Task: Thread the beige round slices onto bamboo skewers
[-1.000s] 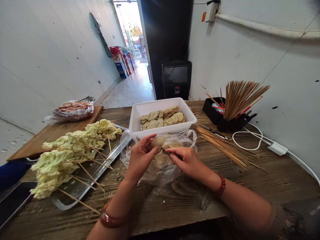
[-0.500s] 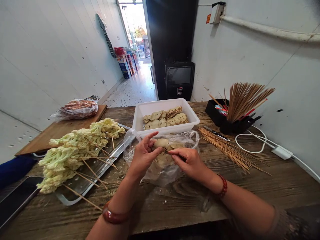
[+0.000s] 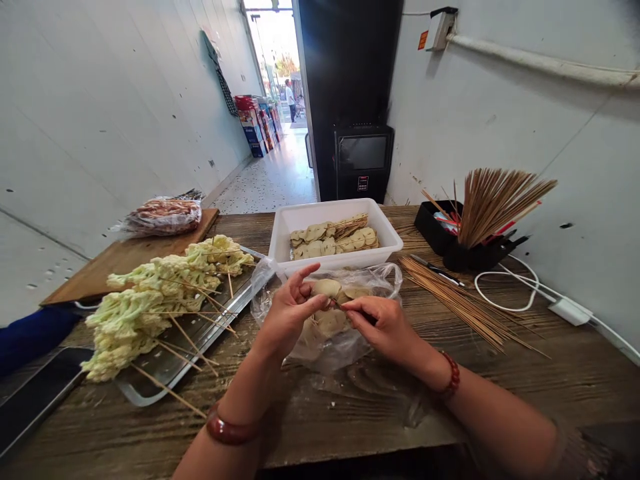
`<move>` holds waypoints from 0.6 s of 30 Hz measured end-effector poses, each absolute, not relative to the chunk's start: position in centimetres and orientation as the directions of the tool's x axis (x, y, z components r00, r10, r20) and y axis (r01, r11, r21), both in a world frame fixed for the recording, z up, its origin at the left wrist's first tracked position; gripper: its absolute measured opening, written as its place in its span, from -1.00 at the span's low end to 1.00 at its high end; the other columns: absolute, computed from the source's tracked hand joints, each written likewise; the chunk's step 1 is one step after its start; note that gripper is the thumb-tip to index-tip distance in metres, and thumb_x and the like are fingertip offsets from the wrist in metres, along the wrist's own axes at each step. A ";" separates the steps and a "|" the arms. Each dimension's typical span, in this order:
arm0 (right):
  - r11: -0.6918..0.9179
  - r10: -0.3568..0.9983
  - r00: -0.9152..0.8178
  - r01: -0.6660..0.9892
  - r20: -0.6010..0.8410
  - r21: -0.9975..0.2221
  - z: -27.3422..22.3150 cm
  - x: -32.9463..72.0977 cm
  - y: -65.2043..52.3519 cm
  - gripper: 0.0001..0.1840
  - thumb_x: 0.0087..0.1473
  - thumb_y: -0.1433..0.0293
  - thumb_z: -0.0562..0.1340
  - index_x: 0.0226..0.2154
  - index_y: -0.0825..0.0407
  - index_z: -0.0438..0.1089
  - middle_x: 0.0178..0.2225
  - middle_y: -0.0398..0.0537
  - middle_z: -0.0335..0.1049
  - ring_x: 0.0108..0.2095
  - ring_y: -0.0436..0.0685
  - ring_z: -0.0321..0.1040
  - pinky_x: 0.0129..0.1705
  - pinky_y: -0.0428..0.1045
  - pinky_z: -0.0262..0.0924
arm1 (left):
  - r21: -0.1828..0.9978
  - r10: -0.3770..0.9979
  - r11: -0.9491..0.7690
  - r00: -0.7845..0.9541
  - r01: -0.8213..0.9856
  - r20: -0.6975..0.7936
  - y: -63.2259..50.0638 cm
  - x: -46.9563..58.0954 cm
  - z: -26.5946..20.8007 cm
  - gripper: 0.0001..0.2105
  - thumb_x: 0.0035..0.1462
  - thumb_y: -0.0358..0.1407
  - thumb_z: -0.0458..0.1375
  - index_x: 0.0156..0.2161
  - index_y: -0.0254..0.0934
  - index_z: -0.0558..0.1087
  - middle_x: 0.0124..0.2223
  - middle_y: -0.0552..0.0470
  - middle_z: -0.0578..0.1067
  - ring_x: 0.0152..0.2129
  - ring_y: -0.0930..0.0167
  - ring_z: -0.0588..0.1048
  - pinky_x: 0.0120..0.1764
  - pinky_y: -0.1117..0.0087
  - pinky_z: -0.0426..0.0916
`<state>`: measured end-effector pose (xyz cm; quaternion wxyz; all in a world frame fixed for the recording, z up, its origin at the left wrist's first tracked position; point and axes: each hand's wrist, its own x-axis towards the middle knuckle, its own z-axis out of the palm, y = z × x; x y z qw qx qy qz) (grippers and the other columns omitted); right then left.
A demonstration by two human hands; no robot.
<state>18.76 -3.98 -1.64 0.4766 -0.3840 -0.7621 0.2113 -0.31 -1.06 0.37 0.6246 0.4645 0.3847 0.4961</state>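
My left hand is above an open clear plastic bag, its thumb and fingers closed on a thin, pale, potato-like slice. Its index finger sticks out. Opposite it, my right hand pinches a thin bamboo skewer, mostly hidden by the fingers, with its tip at the slice. More round slices lie in the bag below. Just behind stands a white plastic tub holding skewered slices in rows.
At left, cauliflower skewers lie across a metal tray. Behind it, a bagged bundle rests on a wooden board. Loose skewers, a black holder full of skewers and a white cable are at right.
The view has shifted slightly, so everything sits a little further right. Both hands keep nearly the same pose at the slice. A person now shows in the far doorway.
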 end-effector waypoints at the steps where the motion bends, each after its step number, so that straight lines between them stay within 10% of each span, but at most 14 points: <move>1: 0.614 0.788 -0.249 0.382 0.563 -0.690 -1.7 18.8 -4.0 -0.78 0.14 0.52 0.20 -0.23 0.02 0.54 -0.31 -0.01 0.62 -0.32 0.13 0.57 -0.25 -0.01 0.45 | 0.960 0.978 0.082 0.209 -0.268 -0.025 -1.1 -0.4 0.4 -0.38 -0.06 -0.36 0.36 0.15 -0.28 0.33 -0.38 0.06 0.55 -0.46 0.43 0.53 -0.32 0.43 0.38; 18: 0.600 0.800 -0.283 0.396 0.529 -0.696 -2.2 19.2 -3.7 -0.80 0.18 0.50 0.20 -0.21 0.05 0.54 -0.32 -0.02 0.61 -0.33 0.11 0.55 -0.24 -0.02 0.43 | 0.965 0.978 0.103 0.201 -0.243 -0.054 -1.0 0.0 0.5 -0.29 -0.12 -0.40 0.36 0.18 -0.42 0.27 -0.46 0.08 0.56 -0.54 0.48 0.49 -0.35 0.43 0.34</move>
